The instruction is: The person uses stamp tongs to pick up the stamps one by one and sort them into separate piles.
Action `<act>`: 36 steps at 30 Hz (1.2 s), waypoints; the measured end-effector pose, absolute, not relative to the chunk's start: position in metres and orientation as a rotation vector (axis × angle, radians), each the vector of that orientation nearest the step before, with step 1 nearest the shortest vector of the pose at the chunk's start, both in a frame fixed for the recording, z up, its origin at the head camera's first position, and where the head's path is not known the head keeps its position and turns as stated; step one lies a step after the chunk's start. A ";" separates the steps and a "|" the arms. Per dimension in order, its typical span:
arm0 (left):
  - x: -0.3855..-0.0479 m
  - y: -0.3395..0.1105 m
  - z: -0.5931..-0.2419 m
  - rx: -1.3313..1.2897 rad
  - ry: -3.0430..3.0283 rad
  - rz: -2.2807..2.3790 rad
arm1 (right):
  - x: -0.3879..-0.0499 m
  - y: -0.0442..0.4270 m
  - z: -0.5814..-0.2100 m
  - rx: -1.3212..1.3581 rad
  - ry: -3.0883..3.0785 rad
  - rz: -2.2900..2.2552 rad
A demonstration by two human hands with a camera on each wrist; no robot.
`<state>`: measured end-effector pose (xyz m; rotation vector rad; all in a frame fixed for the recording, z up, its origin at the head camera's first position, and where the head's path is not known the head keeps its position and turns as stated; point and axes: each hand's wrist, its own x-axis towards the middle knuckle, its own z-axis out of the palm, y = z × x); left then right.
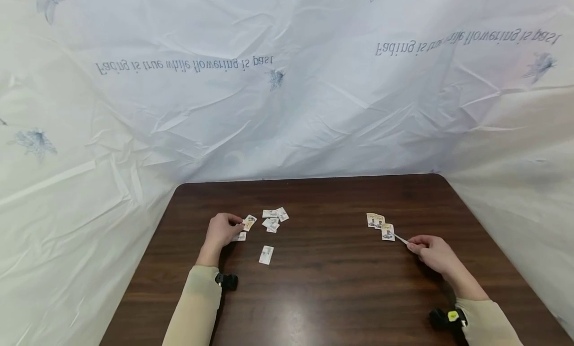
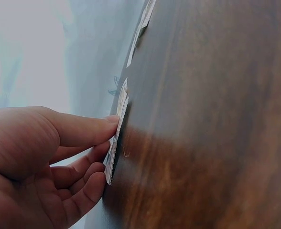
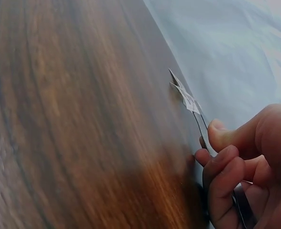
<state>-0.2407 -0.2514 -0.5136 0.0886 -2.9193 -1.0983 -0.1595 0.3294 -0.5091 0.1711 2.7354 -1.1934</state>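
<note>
My left hand pinches a small stamp with a yellowish print between thumb and fingers. The left wrist view shows the toothed edge of this stamp beside the thumb tip. Another stamp lies partly hidden by that hand. On the right, my right hand grips a pair of tweezers between thumb and curled fingers. The tips of the tweezers reach a stamp; whether they clasp it I cannot tell. Two overlapping yellowish stamps lie just beyond it.
Several pale stamps lie in a loose, overlapping group right of the left hand. A single stamp lies nearer on the brown wooden table. White printed sheeting hangs behind the table and along both sides.
</note>
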 end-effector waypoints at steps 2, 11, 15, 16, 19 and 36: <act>-0.241 -0.251 -0.513 0.094 -2.921 -1.103 | -0.159 0.330 -0.508 0.188 2.713 -1.207; -0.241 -0.252 -0.516 0.127 -2.932 -1.125 | -0.157 0.334 -0.506 0.215 2.675 -1.234; -0.241 -0.253 -0.518 0.121 -2.929 -1.129 | -0.155 0.336 -0.505 0.201 2.682 -1.226; -0.242 -0.253 -0.518 0.120 -2.929 -1.130 | -0.155 0.337 -0.504 0.200 2.684 -1.221; -0.242 -0.253 -0.517 0.118 -2.929 -1.135 | -0.156 0.337 -0.504 0.200 2.691 -1.206; -0.242 -0.253 -0.518 0.118 -2.920 -1.136 | -0.158 0.334 -0.496 0.168 2.858 -0.983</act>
